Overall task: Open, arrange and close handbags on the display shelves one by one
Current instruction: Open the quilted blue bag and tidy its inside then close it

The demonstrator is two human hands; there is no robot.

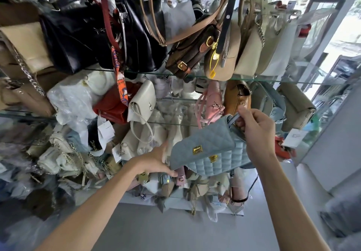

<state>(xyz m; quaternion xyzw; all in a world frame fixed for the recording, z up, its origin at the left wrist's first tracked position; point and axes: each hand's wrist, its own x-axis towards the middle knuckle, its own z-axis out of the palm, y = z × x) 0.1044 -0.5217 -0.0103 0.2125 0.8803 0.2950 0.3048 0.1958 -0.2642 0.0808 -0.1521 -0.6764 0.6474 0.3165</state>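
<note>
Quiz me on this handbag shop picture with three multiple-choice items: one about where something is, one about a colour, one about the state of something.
1. Where is the red bag?
A. hanging from the top rail
B. on a glass shelf, left of a cream bag
C. on the floor

2. What colour is the quilted bag being held?
A. light blue
B. black
C. pink

3. What is the right hand doing?
A. hanging idle
B. pressing flat on the glass
C. pinching something at the bag's upper end

Answers:
1 B, it sits beside the cream bag on the shelf.
2 A, its quilted cover is pale blue, with gold clasps.
3 C, its fingers curl at that end, while the left hand steadies the bag's lower corner.
</note>
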